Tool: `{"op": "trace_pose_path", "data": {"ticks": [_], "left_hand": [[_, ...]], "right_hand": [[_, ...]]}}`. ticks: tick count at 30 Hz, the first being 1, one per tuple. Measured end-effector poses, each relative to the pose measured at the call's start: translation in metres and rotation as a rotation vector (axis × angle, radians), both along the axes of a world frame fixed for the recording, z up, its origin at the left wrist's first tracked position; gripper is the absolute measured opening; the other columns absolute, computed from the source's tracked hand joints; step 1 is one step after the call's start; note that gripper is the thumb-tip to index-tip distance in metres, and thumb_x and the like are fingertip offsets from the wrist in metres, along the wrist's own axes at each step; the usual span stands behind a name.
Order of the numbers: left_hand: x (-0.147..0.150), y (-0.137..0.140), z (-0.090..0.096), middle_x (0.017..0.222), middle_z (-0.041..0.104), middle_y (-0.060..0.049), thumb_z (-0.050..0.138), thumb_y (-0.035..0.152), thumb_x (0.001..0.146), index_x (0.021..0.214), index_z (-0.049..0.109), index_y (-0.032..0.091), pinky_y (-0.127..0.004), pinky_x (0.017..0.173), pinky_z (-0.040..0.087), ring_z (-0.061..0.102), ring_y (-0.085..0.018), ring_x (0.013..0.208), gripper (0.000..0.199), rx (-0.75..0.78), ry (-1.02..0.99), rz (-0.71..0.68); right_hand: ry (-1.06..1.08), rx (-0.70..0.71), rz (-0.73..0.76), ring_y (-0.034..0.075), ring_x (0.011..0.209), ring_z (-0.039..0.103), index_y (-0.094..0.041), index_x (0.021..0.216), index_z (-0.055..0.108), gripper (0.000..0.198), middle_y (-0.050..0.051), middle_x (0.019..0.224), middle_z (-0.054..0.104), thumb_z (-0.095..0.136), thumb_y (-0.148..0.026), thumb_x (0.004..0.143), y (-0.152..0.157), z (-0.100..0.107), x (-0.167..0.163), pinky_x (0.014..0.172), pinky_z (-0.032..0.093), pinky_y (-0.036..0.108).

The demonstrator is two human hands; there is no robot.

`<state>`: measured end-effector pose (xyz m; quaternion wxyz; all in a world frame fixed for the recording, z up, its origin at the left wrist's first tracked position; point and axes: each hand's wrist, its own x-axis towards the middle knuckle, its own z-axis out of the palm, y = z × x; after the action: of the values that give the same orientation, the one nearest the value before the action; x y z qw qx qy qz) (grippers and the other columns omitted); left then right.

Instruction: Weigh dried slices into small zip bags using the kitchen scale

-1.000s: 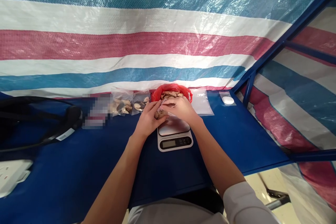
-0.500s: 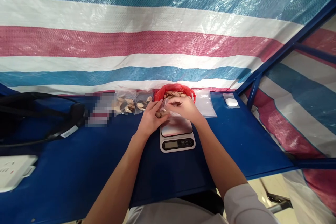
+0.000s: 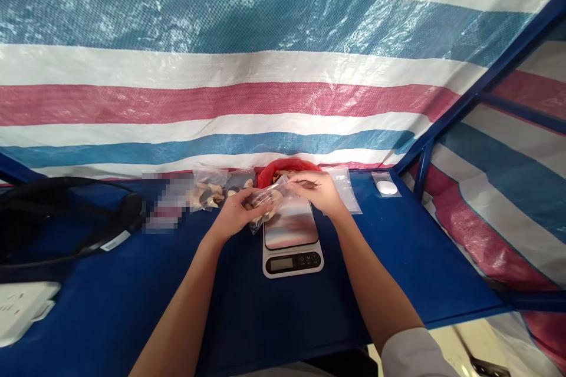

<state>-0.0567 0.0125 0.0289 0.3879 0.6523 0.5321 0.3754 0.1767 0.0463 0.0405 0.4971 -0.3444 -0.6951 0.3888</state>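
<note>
A clear zip bag (image 3: 267, 203) holding pale brown dried slices is stretched between my hands, above the left edge of a white digital scale (image 3: 293, 264). My left hand (image 3: 239, 211) grips the bag's left side, thumb over the filled part. With pinched fingers, my right hand (image 3: 315, 188) holds the bag's upper right corner. Behind my hands sits a red plastic bag (image 3: 287, 166) with more dried slices in it, partly hidden. Nothing rests on the visible part of the scale's plate (image 3: 292, 227).
Filled clear bags (image 3: 207, 193) lie to the left of my hands. Flat clear bags (image 3: 349, 188) lie to the right, then a small white case (image 3: 387, 187). A black headset (image 3: 110, 218) and a white power strip (image 3: 26, 309) are at far left. Striped sheeting (image 3: 221, 100) hangs behind.
The clear bag has come leftward and nearer, off the middle of the scale, and now shows fully between my hands. My left hand moved left and down. The view has tilted upward.
</note>
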Motion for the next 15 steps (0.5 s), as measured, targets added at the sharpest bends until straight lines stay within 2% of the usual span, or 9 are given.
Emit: {"op": "trace_pose_path", "data": {"ticks": [4, 7, 11, 15], "left_hand": [[0.0, 0.004, 0.006, 0.09, 0.074, -0.005, 0.084, 0.06, 0.063, 0.106, 0.072, 0.017, -0.031, 0.068, 0.056, 0.066, -0.02, 0.074, 0.062, -0.037, -0.117, 0.035], [0.001, 0.008, 0.009, 0.084, 0.073, -0.004, 0.084, 0.061, 0.061, 0.11, 0.07, 0.018, -0.032, 0.065, 0.056, 0.067, -0.02, 0.07, 0.067, -0.055, -0.161, 0.07], [-0.001, 0.019, 0.015, 0.073, 0.069, -0.001, 0.082, 0.061, 0.063, 0.107, 0.071, 0.019, -0.029, 0.058, 0.053, 0.063, -0.018, 0.063, 0.061, 0.028, -0.011, 0.1], [-0.002, 0.034, 0.027, 0.091, 0.074, -0.005, 0.079, 0.059, 0.067, 0.105, 0.073, 0.022, -0.031, 0.069, 0.055, 0.067, -0.022, 0.079, 0.053, 0.204, 0.182, 0.09]], "right_hand": [[0.063, -0.037, -0.051, 0.021, 0.079, 0.072, -0.024, 0.083, 0.079, 0.019, 0.002, 0.086, 0.077, 0.075, -0.042, 0.079, 0.007, -0.008, 0.004, 0.075, 0.06, 0.034], [0.113, -0.12, -0.101, 0.021, 0.077, 0.072, -0.024, 0.082, 0.079, 0.023, 0.002, 0.084, 0.077, 0.077, -0.046, 0.077, 0.011, -0.014, 0.004, 0.073, 0.061, 0.034], [0.221, -0.23, -0.1, 0.021, 0.074, 0.072, -0.022, 0.084, 0.078, 0.029, 0.003, 0.081, 0.077, 0.08, -0.048, 0.072, 0.018, -0.021, 0.003, 0.073, 0.062, 0.035], [0.35, -0.277, -0.129, 0.02, 0.068, 0.071, -0.022, 0.089, 0.076, 0.034, 0.003, 0.079, 0.077, 0.081, -0.05, 0.071, 0.026, -0.027, -0.001, 0.068, 0.062, 0.034]]}}
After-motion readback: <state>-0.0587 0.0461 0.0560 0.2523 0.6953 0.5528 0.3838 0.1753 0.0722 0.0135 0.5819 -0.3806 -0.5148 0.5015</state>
